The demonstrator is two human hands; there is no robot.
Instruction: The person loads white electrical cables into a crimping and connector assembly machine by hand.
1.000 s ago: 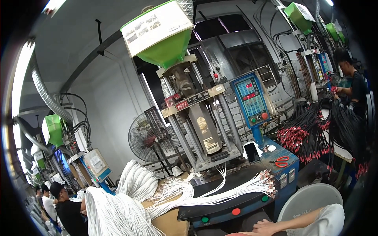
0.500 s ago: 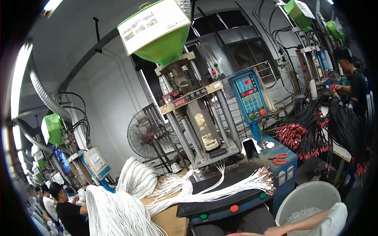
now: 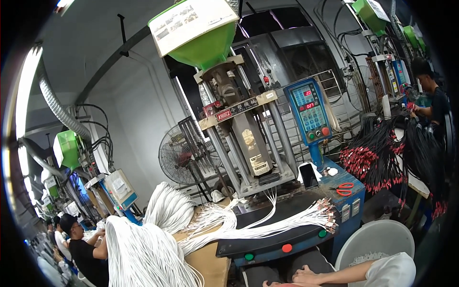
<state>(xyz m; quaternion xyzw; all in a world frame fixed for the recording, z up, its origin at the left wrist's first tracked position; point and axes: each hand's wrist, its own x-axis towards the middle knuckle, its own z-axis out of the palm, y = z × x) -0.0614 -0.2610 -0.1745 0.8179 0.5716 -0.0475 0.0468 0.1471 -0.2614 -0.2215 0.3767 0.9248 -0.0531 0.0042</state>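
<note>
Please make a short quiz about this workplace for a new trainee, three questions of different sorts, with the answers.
1. True or false: scissors with red handles lie on the blue cabinet.
2. What colour is the hopper on top of the machine? A green, B yellow, C blue.
3. Does the right hand at the lower edge hold any of the white cables?

Key: 1 true. 2 A. 3 No, it rests empty on the lap, apart from the cables.
</note>
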